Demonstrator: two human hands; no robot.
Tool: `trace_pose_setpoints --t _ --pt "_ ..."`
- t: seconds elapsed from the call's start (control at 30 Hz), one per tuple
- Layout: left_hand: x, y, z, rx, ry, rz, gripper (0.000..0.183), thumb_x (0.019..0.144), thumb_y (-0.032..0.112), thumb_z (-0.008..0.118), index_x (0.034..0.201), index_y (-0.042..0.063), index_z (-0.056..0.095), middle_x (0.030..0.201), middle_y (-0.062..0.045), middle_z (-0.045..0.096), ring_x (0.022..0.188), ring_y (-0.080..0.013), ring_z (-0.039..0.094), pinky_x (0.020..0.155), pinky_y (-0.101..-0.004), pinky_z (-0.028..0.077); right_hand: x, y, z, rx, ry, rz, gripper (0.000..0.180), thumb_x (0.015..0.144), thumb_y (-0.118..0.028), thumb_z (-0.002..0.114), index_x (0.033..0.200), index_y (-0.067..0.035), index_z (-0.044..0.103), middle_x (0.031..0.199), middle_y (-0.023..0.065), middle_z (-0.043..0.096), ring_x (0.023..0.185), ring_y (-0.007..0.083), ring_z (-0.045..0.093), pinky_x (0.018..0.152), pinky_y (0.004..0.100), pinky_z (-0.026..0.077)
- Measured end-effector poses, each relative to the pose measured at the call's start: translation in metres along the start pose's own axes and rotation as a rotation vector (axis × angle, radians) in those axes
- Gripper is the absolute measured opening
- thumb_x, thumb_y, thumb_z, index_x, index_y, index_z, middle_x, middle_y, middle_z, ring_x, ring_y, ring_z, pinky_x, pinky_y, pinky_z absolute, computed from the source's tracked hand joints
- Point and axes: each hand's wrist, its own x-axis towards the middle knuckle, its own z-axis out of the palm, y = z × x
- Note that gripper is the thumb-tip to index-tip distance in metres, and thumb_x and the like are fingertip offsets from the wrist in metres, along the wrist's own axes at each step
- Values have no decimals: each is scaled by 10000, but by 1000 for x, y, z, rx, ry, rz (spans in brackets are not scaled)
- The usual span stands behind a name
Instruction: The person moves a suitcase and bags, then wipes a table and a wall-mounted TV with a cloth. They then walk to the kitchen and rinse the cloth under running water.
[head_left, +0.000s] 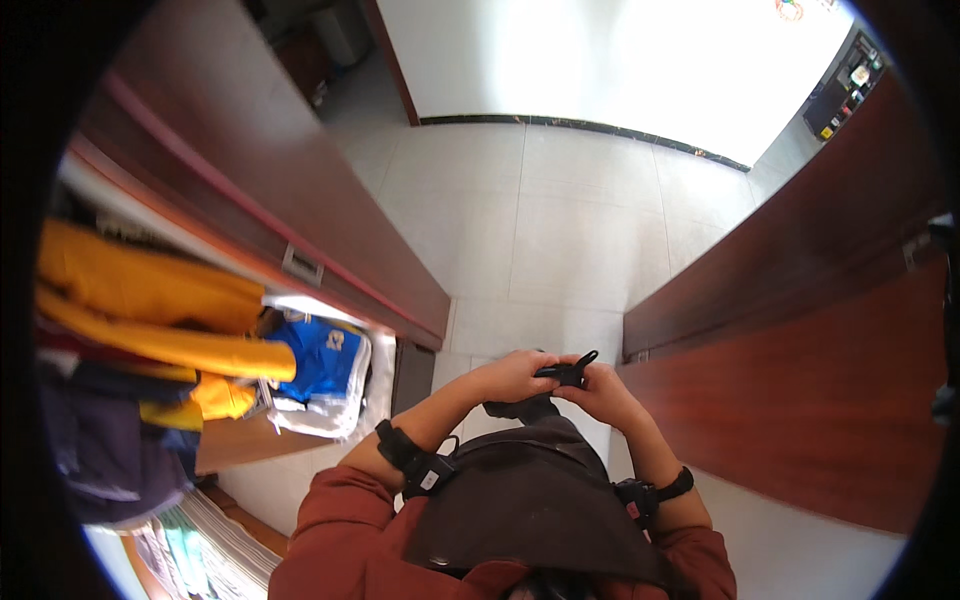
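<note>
Both of my hands meet in front of my dark apron (517, 502), over the floor of a doorway. My left hand (514, 376) grips one end of a small black object (568, 373). My right hand (604, 394) holds its other end, where a narrow tab with a loop sticks up. Fingers cover much of the object, so its exact kind cannot be told. Dark devices are strapped to both forearms, the left device (429, 474) and the right device (637, 496).
On the left, yellow and dark garments (150, 300) hang beside a brown wooden panel (300, 172). Below them sits a clear-edged container (360, 375) with folded blue clothing (319, 352). A reddish-brown door (795, 390) stands at the right. Pale floor tiles (555, 225) lead towards a white wall (600, 67).
</note>
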Motion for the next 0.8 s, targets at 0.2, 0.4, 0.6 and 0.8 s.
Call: trace_pose_setpoints --t 0.2,0.4,0.6,0.8 --pt "102 -8 -94 83 68 -136 319 717 213 654 969 38 569 824 -144 595 759 -268 579 705 -333 453 115 -1 -113 -53 25 75 162 749 -78 628 865 14 563 727 106 563 661 155 509 599 294 427" --pt "213 -38 -177 128 313 -51 257 718 190 631 912 38 554 810 -168 588 774 -322 576 686 -362 450 228 12 -214 210 175 55 84 776 -23 598 762 12 523 697 -20 514 665 57 457 568 238 407" --pt "367 -36 -300 4 249 102 230 797 216 630 939 49 563 760 -120 596 682 -197 564 648 -315 447 319 53 -337 132 331 321 150 784 -14 603 929 2 570 803 6 591 721 90 534 651 247 442" --pt "446 11 -382 -78 57 138 174 798 153 642 885 20 573 677 -37 576 630 -76 509 572 -242 428 357 -5 -358 -86 669 278 228 755 -93 647 945 7 568 761 38 601 677 92 535 596 247 439"
